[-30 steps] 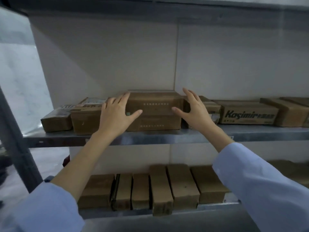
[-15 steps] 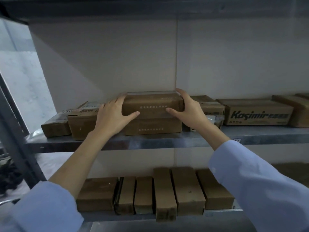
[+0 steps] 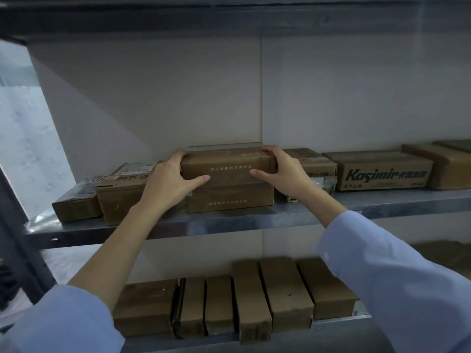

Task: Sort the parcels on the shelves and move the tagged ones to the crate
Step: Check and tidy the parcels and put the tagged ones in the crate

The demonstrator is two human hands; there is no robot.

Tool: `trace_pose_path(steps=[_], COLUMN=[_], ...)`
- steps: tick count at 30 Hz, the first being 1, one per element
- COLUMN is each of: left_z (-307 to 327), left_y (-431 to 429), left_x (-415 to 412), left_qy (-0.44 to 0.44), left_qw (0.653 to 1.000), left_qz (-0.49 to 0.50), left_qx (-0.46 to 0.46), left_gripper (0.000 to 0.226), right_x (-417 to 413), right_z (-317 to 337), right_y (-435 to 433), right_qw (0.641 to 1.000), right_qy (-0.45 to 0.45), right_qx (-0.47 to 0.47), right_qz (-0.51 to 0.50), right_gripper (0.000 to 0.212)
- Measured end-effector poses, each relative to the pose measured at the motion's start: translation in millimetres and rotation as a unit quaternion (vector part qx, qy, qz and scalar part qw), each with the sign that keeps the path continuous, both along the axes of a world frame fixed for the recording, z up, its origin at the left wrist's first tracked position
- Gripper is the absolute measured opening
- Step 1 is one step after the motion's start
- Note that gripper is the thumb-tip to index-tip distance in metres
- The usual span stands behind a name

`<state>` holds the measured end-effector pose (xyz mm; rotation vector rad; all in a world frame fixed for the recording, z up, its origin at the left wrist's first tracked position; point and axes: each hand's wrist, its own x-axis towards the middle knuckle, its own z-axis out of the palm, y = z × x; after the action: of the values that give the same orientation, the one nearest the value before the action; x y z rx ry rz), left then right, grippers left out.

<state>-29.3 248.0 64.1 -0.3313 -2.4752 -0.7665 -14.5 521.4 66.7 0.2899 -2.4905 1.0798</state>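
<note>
Cardboard, stiff and probably light: top parcel (image 3: 226, 163) gripped at nine o'clock by left hand (image 3: 168, 182), three o'clock by right hand (image 3: 283, 171).

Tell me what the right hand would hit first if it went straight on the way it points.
The top box: the right hand grips its right end, fingers curled over the top edge. Beyond the box is the wall, though the gap behind is unclear.
</note>
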Motion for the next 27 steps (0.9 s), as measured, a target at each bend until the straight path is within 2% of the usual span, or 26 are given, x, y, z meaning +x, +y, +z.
trace_pose_path(steps=[13,17,23,27], left_z=[-6,-6,-7,-9], left_y=[2,2,1,0], left_x=[23,28,33,34], left_qy=[0.055,0.057,0.058,0.058], left_qw=[0.991,0.986,0.983,0.979], left_qz=[-0.058,-0.083,-0.101,-0.111], left_qx=[0.111,0.133,0.140,0.161], left_gripper=[0.071,0.068,0.064,0.075], right_x=[25,34,43,47], right_z=[-4,-4,-7,-7], right_y=[-5,-6,-5,-5], right_qw=[0.997,0.996,0.996,0.995], right_qy=[0.061,0.086,0.060,0.052], right_qx=[-0.040,-0.032,-0.072,-0.087], right_qz=[-0.007,-0.016,0.004,0.004], right_gripper=[0.068,0.075,0.081,0.081])
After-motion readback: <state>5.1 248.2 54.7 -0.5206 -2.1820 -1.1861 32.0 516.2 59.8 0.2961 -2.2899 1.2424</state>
